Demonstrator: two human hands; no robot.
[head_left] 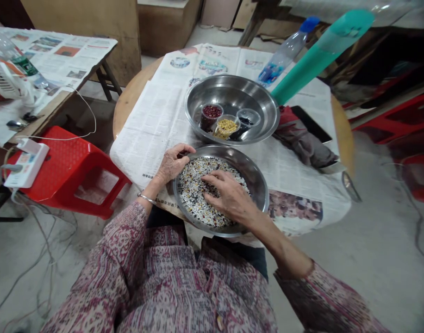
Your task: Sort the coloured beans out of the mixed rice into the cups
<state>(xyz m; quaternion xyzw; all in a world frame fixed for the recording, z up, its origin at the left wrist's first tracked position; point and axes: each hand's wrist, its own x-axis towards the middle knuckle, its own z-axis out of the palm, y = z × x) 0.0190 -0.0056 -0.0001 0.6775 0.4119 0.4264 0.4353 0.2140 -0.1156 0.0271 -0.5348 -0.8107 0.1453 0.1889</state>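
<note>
A shallow metal basin point(260, 196) at the table's near edge holds a layer of mixed white, black, yellow and red grains and beans point(198, 185). My left hand point(172, 164) grips its upper left rim, thumb and fingers over the edge. Low over the mix is my right hand point(231, 196), its fingers bent but apart, fingertips at the grains; I see nothing held in them. Just beyond, a larger metal basin point(267, 99) contains three clear plastic cups: one of dark red beans point(212, 111), one of yellow beans point(227, 125) and one with some black beans point(246, 121).
Newspaper point(146, 120) covers the round table. Behind the large basin stand a clear bottle with a blue cap point(284, 53) and a tall green tube point(316, 64). Right of it lie a grey cloth point(302, 141) and a dark phone point(311, 124). A red stool point(73, 162) bears a power strip point(29, 164).
</note>
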